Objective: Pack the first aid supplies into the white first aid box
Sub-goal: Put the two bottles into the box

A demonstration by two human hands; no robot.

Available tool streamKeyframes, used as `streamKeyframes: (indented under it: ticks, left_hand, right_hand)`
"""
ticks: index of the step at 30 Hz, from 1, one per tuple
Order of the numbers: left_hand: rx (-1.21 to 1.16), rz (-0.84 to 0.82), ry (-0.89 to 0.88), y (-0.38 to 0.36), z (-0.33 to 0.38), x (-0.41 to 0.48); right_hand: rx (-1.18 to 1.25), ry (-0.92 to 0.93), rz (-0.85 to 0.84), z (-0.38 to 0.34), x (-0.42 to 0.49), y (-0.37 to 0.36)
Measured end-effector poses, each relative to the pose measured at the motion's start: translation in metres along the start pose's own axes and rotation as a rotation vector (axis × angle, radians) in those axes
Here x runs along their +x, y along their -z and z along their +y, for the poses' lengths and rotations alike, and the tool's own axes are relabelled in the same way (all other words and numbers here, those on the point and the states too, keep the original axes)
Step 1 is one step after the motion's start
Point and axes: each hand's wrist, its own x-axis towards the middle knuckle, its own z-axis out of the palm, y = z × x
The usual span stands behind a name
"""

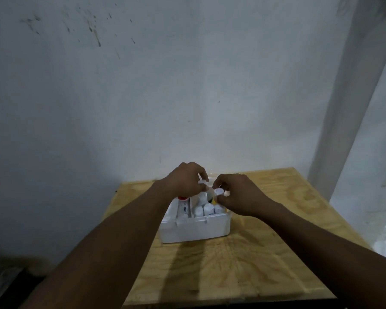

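The white first aid box point(195, 229) stands open on the wooden table point(243, 264). Inside it stand several white bottles point(208, 209), and at its left lies a white tube with a red cap point(183, 206). Both hands hover over the far half of the box. My left hand point(185, 180) pinches a small white piece point(202, 182) between thumb and fingers. My right hand point(236, 195) grips a small round white object point(218, 192), apparently a cap or small bottle top. The two hands nearly touch. What lies under them in the box is hidden.
A grey-white wall point(165, 97) rises directly behind the table. A pale pillar or curtain point(354, 97) stands at the right. Bare wood shows in front of and to the right of the box. Dark clutter sits low at the left edge.
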Motion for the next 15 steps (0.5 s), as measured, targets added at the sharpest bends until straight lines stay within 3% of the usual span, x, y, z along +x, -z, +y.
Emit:
streamKeyframes:
  ticks: [4,10,13,15]
  left_hand:
    - [-0.027,-0.028,0.018,0.006,0.002,0.000]
    - [-0.171,0.163,0.153,0.024,-0.028,0.002]
    - [-0.233,0.289,0.382,0.025,-0.061,0.002]
    - [-0.293,0.270,0.599,0.021,-0.085,0.002]
  right_hand:
    - [0.106,-0.045,-0.059,0.001,0.004,0.008]
    - [0.375,-0.283,0.139,0.010,0.030,0.025]
    - [0.570,-0.504,0.156,0.025,0.053,0.013]
    - [0.701,-0.673,0.132,0.032,0.067,-0.002]
